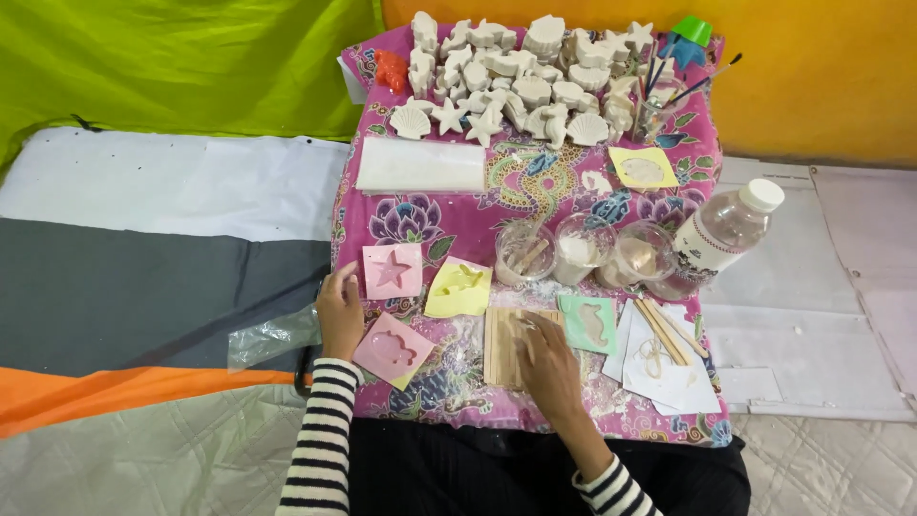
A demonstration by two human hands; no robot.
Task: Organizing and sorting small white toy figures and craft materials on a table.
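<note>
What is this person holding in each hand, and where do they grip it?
Nothing is gripped. The left hand rests beside the pink star mould; the right hand lies flat on the wooden sticks.

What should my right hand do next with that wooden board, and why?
Probably lift the right hand off the wooden board and reach for a mould. It lies flat on the board, holding nothing, while the green mould sits just beside it. The left hand touches the pink star mould.

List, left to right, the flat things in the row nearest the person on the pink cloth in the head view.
Left hand → pink mould → wooden board under the right hand → green seahorse mould → wooden sticks on white paper.
</note>
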